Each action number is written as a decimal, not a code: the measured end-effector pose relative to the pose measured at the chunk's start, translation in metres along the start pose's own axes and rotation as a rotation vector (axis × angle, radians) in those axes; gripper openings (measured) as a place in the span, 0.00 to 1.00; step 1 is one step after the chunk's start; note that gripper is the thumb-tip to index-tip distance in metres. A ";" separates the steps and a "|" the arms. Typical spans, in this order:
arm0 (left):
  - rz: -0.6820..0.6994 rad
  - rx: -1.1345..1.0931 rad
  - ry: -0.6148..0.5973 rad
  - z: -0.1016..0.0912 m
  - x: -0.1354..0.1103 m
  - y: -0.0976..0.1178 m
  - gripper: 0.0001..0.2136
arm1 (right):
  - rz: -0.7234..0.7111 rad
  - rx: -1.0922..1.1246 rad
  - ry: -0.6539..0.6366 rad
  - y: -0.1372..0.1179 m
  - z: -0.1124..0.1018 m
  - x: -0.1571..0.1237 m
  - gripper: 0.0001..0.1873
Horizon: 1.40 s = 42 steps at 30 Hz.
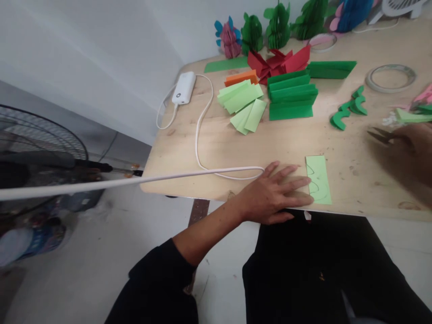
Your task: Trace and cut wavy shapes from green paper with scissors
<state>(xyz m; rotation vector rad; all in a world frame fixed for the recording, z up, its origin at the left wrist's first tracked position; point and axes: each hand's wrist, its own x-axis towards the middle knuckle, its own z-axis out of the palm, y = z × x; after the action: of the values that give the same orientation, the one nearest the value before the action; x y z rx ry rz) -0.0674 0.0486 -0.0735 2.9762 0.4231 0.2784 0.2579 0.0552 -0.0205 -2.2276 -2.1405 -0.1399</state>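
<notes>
Two hands are at the near edge of a wooden table (189, 153) in the head view. The left hand (273, 194) lies flat, palm down, with its fingers spread. Its fingertips touch the left edge of a light green paper strip (320, 180), which lies at the table's front edge and has pencilled curves on it. The right hand (416, 146) is blurred at the right border, just beside the dark scissors (381, 135). I cannot tell whether it grips them or how its fingers stand.

A white cable (202, 130) runs from a white power bank (184, 87) across the table to a point beside the left hand, then off the table to the left. Further back lie light green folded papers (243, 101), dark green folded papers (292, 94), red folded papers (278, 60) and an orange paper (241, 77). Small curved green cut-outs (349, 108) sit near a tape roll (390, 77). Paper ornaments (253, 33) stand along the wall. A fan (40, 148) stands on the floor to the left.
</notes>
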 end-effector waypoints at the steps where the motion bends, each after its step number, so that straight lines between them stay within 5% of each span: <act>1: 0.001 0.005 -0.004 0.000 0.000 0.000 0.22 | 0.046 0.011 0.019 -0.003 -0.002 -0.003 0.17; 5: 0.007 0.010 -0.010 0.000 0.000 0.000 0.22 | 0.245 0.347 0.030 -0.019 -0.008 -0.023 0.10; 9: 0.016 0.009 -0.001 0.000 0.000 0.000 0.22 | 0.273 0.774 -0.101 -0.037 -0.009 -0.046 0.16; 14: 0.018 0.019 0.003 -0.001 0.000 0.000 0.22 | 0.223 0.946 -0.241 -0.052 -0.003 -0.062 0.24; 27: 0.006 0.032 -0.023 -0.001 0.001 0.002 0.22 | 0.129 0.686 -0.217 -0.071 0.005 -0.059 0.23; 42: 0.011 0.042 -0.014 -0.001 0.001 0.002 0.22 | 0.052 0.743 -0.270 -0.064 0.005 -0.054 0.27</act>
<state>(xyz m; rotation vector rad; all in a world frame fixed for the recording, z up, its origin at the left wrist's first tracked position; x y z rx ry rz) -0.0658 0.0469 -0.0720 3.0201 0.4169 0.2520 0.1920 0.0049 -0.0326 -1.9047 -1.7952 0.8524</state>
